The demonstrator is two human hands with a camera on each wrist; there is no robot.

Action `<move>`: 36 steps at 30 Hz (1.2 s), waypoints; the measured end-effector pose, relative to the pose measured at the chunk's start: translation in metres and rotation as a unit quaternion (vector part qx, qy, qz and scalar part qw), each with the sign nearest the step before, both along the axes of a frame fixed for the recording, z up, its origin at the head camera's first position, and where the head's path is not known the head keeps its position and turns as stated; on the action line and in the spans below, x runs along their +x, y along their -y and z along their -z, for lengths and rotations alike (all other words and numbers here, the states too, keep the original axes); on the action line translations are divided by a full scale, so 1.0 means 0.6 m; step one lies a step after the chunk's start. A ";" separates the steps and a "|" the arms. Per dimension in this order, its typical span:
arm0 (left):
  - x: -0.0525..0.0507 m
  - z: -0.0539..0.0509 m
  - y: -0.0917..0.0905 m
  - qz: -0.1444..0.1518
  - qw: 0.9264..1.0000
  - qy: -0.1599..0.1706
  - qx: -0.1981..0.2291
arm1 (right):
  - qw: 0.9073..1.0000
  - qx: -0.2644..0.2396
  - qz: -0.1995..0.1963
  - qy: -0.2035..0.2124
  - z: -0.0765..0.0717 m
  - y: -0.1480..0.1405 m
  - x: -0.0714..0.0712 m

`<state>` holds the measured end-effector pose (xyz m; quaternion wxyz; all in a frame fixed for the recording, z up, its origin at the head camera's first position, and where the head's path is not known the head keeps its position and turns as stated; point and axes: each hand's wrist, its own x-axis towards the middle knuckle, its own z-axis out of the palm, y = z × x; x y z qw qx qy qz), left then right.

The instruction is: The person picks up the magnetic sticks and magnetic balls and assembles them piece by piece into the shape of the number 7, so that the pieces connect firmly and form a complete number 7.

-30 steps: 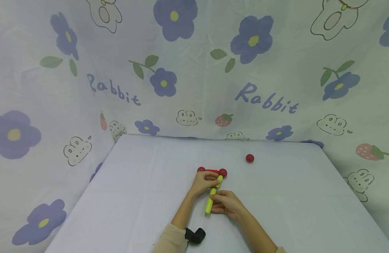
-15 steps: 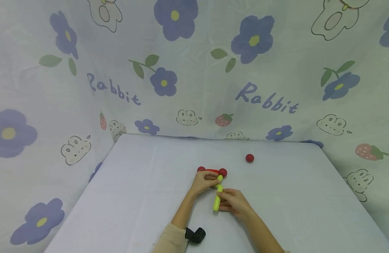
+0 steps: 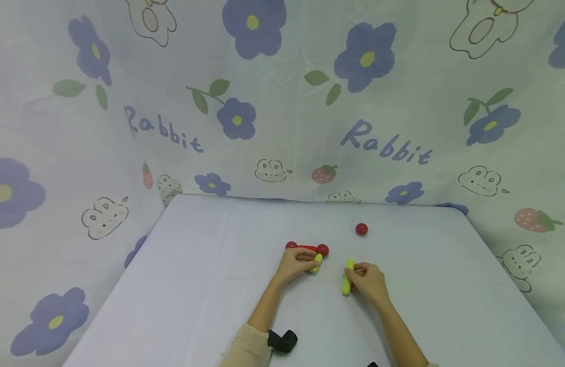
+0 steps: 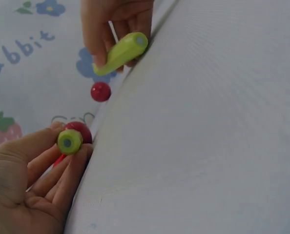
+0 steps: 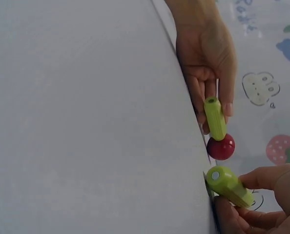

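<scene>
- Left hand (image 3: 295, 266) and right hand (image 3: 370, 283) are both grasping, over the white table (image 3: 209, 316): the left just to the near left of the corner ball (image 3: 323, 250), the right well to its near right.
- Right yellow stick (image 3: 348, 280), pinched between the right hand's thumb and fingers, is to the near right of the corner ball, apart from it. Its long axis runs nearly near to far, far end slightly rightward; gripping the side leaves both ends bare, perhaps so either can meet another piece.
- Left yellow stick (image 3: 316, 264), pinched by the left hand, is on the corner ball's near side, far end apparently touching it. Its long axis slants toward the near left; the pinch probably steadies it.
- Red rod (image 3: 307, 248) extends left from the corner ball, roughly crosswise, the left ball (image 3: 291, 245) at its other end.
- Loose ball (image 3: 362, 229) rests beyond and right of the corner ball, touching no other piece.
</scene>
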<state>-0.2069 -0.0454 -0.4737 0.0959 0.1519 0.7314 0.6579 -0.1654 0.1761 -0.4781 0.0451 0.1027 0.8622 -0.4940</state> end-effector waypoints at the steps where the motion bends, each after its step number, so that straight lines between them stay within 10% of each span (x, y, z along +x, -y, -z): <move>1: 0.000 0.000 0.001 0.000 1.000 0.002 0.000 | 1.000 0.007 0.001 -0.008 0.001 -0.001 -0.002; 36: 0.000 0.003 0.000 -0.006 1.000 -0.003 -0.011 | 0.995 0.038 0.035 -0.081 0.017 0.000 -0.021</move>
